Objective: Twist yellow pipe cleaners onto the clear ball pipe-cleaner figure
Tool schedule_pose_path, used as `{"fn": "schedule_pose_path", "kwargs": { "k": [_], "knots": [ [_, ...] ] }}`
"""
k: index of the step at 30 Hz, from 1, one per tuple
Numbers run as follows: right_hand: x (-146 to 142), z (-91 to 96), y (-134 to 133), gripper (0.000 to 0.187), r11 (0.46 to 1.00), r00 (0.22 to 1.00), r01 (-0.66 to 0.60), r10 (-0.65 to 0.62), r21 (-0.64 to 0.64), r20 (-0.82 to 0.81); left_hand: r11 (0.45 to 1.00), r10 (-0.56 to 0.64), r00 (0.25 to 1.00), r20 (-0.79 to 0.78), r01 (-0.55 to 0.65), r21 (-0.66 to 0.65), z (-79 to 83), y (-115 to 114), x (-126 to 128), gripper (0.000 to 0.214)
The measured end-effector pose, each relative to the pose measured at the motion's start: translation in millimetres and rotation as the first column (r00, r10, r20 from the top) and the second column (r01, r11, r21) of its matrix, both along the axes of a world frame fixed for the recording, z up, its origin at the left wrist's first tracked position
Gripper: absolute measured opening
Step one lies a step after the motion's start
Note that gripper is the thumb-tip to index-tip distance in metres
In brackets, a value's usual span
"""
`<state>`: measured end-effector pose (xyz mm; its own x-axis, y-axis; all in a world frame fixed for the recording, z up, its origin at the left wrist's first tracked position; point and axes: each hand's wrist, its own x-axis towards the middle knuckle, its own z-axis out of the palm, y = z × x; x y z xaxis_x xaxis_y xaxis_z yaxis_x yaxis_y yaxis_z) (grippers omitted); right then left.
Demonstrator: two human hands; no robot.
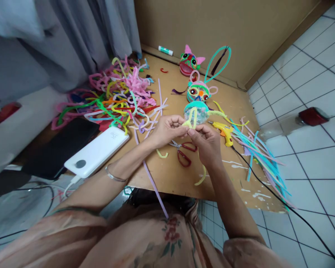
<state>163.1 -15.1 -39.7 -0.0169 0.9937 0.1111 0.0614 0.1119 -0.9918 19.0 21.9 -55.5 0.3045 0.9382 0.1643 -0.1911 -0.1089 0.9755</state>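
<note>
Both my hands meet over a brown board, pinching a yellow pipe cleaner that loops up onto a teal and glittery ball-shaped figure. My left hand is closed on the left strand, and my right hand is closed on the right strand. Behind the ball sits a teal figure with big eyes and an orange nose. Red-handled scissors lie under my hands.
A tangled heap of coloured pipe cleaners lies at the left, straight ones at the right. A yellow glue gun with a black cable, a white power bank, a black phone, a pink-eared figure and a glue stick are around.
</note>
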Motion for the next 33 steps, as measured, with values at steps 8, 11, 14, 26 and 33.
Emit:
{"fn": "schedule_pose_path", "kwargs": {
  "k": [8, 11, 14, 26, 33],
  "knots": [
    [3.2, -2.0, 5.7, 0.027, 0.996, 0.995, -0.005, -0.004, -0.093, -0.104, 0.998, -0.066, 0.994, 0.087, 0.066, 0.004, -1.9, 0.7, -1.3, 0.047],
    [5.4, -4.5, 7.9, 0.026, 0.995, 0.991, 0.0, -0.014, -0.101, -0.131, 0.996, -0.092, 0.99, 0.107, 0.093, -0.001, -3.5, 1.2, -1.8, 0.045],
    [5.8, -5.0, 9.0, 0.024, 0.996, 0.988, 0.0, -0.015, -0.092, -0.155, 0.993, -0.115, 0.987, 0.112, 0.117, -0.007, -5.3, 1.5, -2.4, 0.044],
    [9.7, -11.0, 14.0, 0.025, 0.999, 0.998, 0.042, -0.043, -0.03, -0.036, 0.995, -0.046, 0.999, 0.021, 0.044, 0.095, -5.5, 3.2, -3.1, 0.042],
    [8.3, -11.2, 17.2, 0.028, 0.999, 0.999, 0.034, -0.034, 0.005, -0.022, 0.959, 0.135, 0.989, -0.054, -0.117, 0.259, -6.3, 5.0, -3.9, 0.041]
  ]
}}
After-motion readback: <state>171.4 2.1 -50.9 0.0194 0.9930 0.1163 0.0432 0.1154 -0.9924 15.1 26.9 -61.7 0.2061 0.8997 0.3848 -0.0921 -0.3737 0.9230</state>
